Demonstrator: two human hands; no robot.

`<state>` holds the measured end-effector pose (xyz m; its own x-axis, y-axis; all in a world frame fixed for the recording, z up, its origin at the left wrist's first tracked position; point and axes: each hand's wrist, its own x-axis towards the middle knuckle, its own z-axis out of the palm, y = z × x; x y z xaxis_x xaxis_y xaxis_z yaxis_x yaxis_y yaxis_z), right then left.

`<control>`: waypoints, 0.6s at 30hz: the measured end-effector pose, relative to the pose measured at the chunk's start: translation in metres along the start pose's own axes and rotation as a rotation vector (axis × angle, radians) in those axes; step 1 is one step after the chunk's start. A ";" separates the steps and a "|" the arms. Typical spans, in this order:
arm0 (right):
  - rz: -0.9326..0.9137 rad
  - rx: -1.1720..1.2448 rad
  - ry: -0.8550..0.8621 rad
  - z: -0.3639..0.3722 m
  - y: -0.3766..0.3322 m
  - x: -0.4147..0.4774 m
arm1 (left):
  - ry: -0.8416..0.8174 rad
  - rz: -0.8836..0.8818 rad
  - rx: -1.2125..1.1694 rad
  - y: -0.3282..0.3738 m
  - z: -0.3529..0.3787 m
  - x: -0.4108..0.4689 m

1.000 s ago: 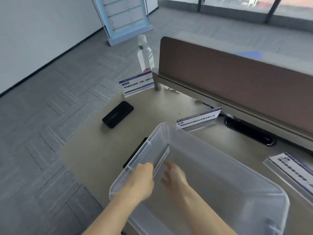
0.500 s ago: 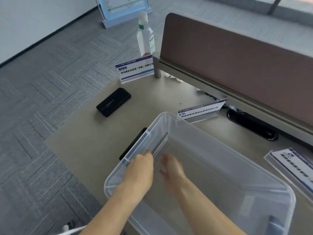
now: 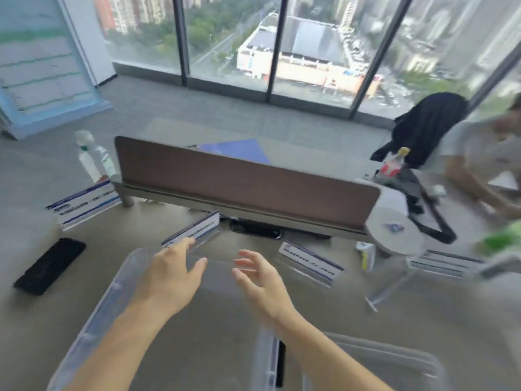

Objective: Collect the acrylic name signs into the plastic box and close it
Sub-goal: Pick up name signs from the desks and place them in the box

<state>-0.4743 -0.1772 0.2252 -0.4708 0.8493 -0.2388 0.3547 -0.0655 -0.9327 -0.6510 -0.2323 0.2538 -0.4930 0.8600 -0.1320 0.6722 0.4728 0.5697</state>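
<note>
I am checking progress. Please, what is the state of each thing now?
plastic box: open, no lid on.
left hand: open, empty.
right hand: open, empty.
middle sign: on the desk, past the left fingertips.
left sign: standing.
phone: flat, screen dark.

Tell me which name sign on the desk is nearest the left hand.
The name sign just beyond the left hand, its fingertips almost on it; the other signs sit farther off, left and right.
</note>
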 end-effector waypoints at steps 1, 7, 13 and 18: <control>-0.015 0.003 0.078 -0.035 -0.005 -0.015 | -0.016 0.040 -0.095 0.032 -0.001 -0.001; -0.029 0.012 0.550 -0.236 0.008 -0.123 | -0.131 0.276 -0.470 0.202 0.043 -0.041; -0.039 0.071 0.771 -0.394 0.056 -0.201 | -0.264 0.388 -0.660 0.343 0.124 -0.092; -0.003 0.124 0.845 -0.520 0.107 -0.232 | -0.277 0.360 -0.767 0.448 0.211 -0.118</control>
<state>0.0926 -0.1088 0.3216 0.3067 0.9518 -0.0001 0.2399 -0.0774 -0.9677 -0.1756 -0.0814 0.3532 -0.1054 0.9941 0.0253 0.1566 -0.0086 0.9876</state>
